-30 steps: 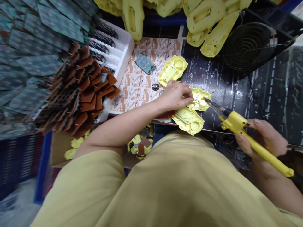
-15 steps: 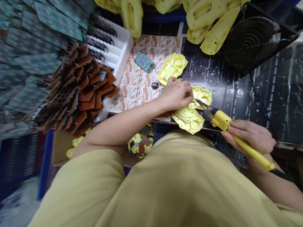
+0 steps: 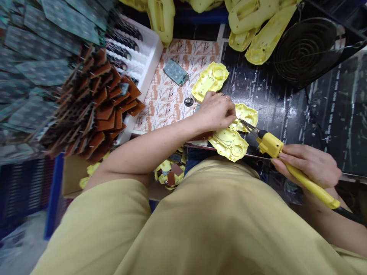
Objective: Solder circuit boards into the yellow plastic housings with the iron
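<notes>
My right hand (image 3: 318, 164) is wrapped round the handle of a yellow soldering iron (image 3: 271, 144), its metal tip pointing left. That tip is right by the fingertips of my left hand (image 3: 215, 111), which are pinched together; what they hold is too small to make out. Under the tip lies a yellow plastic shell half (image 3: 250, 116), inner side up. A second yellow shell half (image 3: 229, 145) is at the bench's front edge, and a third yellow shell half (image 3: 210, 82) lies beyond my left hand. Left of my knuckles is a small round black speaker (image 3: 188, 101).
A green circuit board (image 3: 175, 72) lies on the printed sheet (image 3: 163, 101). Left stand a white foam tray (image 3: 155, 49) of speakers, stacked brown boards (image 3: 106, 114) and green board panels (image 3: 46, 72). Behind are piled yellow shells (image 3: 252, 19) and a black fan (image 3: 309, 49).
My right hand and the soldering iron's handle have shifted slightly to the right. The tip stays by my left fingertips, which keep their pinch. The shells lie as before.
</notes>
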`<action>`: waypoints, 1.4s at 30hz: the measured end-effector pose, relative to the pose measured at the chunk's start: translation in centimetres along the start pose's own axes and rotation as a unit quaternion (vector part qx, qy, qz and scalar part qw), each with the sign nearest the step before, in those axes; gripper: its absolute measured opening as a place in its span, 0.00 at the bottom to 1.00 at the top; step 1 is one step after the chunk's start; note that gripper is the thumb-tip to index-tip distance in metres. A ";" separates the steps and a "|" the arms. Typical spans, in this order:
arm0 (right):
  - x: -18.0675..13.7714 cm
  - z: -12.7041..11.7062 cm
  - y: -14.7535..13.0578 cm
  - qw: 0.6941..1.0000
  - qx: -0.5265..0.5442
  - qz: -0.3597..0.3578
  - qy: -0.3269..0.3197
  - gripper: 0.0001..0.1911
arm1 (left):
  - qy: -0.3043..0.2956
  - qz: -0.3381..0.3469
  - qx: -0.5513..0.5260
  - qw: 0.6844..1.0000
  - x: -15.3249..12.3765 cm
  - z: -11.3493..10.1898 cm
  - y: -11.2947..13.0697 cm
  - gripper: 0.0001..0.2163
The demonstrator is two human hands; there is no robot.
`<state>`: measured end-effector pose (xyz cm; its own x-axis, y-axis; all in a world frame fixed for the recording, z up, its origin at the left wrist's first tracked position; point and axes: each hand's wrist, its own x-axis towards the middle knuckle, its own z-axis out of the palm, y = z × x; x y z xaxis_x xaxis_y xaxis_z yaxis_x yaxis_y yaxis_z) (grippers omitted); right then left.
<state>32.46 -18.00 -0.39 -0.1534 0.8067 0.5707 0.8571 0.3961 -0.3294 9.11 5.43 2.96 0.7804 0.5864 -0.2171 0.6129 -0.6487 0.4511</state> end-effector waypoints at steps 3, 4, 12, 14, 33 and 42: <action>0.4 -0.8 0.2 1.000 0.013 0.000 0.011 0.02 | -0.001 0.004 0.001 1.000 0.1 -0.1 0.0 0.07; 0.6 -0.9 0.2 1.000 0.011 0.000 0.020 0.03 | 0.001 0.006 0.001 1.000 0.1 -0.1 0.0 0.07; 1.9 -0.1 0.1 0.992 -0.047 -0.018 0.112 0.36 | -0.002 0.010 0.009 1.000 0.1 -0.3 0.0 0.08; 2.0 0.0 0.0 0.995 -0.031 -0.009 0.097 0.37 | 0.004 0.012 -0.002 1.000 0.1 -0.2 -0.2 0.08; 1.6 0.6 0.1 0.997 0.049 -0.046 0.040 0.13 | 0.015 0.020 -0.029 0.999 0.4 -0.1 -0.4 0.08; 1.9 -0.2 0.7 0.995 0.013 -0.030 0.092 0.10 | -0.006 -0.001 -0.001 1.000 0.4 -0.5 0.3 0.09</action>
<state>32.89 -16.29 0.54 -0.1093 0.6885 0.7170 0.8357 0.4542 -0.3087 9.53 5.72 3.48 0.7809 0.5817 -0.2276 0.6139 -0.6472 0.4520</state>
